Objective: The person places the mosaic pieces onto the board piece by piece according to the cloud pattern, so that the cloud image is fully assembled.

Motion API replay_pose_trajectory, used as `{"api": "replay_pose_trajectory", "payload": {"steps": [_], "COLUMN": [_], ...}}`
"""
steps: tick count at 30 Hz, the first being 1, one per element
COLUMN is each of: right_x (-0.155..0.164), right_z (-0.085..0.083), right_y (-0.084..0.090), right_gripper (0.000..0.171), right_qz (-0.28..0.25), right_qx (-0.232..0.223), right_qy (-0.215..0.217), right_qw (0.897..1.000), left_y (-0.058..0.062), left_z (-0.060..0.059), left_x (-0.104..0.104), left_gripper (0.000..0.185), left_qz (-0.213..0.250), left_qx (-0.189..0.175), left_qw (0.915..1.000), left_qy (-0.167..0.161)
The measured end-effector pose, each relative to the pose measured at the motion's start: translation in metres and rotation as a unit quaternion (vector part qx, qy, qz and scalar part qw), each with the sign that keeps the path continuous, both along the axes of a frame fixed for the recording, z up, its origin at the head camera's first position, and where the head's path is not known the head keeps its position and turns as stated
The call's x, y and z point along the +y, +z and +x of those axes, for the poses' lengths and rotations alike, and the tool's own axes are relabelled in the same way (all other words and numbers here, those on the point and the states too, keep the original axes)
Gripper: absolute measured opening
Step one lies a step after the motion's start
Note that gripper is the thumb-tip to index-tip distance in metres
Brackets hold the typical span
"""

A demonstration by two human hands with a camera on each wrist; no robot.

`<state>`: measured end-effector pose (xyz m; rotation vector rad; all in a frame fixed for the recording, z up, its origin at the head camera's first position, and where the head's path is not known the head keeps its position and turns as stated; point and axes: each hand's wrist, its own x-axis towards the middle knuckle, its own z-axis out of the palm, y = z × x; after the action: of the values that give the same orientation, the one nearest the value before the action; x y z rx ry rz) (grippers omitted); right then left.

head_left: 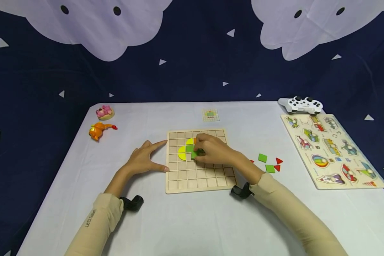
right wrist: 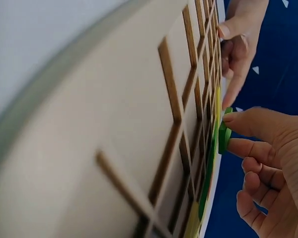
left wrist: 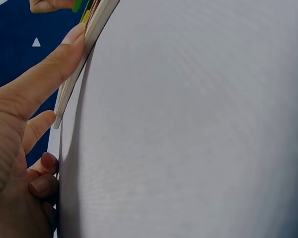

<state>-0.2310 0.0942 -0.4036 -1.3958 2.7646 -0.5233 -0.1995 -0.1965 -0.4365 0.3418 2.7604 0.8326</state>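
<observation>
A wooden grid board [head_left: 185,175] lies flat on the table, with yellow curved pieces [head_left: 182,153], an orange piece [head_left: 195,140] and green squares [head_left: 189,148] set in its upper cells. Along the board's left edge, my left hand [head_left: 147,157] rests with thumb and index finger spread, both tips touching the rim. My right hand [head_left: 215,149] is over the board and pinches a green square tile [right wrist: 224,134] between thumb and index finger, right at the cells. Its other fingers curl loosely in the right wrist view. Part of the placed pieces is hidden behind this hand.
Right of the board lie loose green squares [head_left: 262,158] and red triangles [head_left: 278,160]. A small pattern card [head_left: 210,115] is behind it. Farther right are a picture puzzle board [head_left: 323,170] and a white game controller [head_left: 304,105]; orange [head_left: 97,131] and pink [head_left: 105,111] toy figures stand back left.
</observation>
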Motion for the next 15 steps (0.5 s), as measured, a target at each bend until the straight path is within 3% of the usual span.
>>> {"api": "replay_pose_trajectory", "payload": {"steps": [15], "right_x": [-0.013], "right_z": [0.001], "right_y": [-0.012], "right_gripper": [0.011], "right_qz": [-0.011], "right_qx": [-0.007], "right_qy": [0.024], "right_qw": [1.000], "left_y": [-0.003], "left_z": [-0.001], "left_x": [-0.003], "left_gripper": [0.107], "left_qz": [0.008], "left_qx": [0.004], "left_qw": [1.0000], "left_qy": [-0.004]}}
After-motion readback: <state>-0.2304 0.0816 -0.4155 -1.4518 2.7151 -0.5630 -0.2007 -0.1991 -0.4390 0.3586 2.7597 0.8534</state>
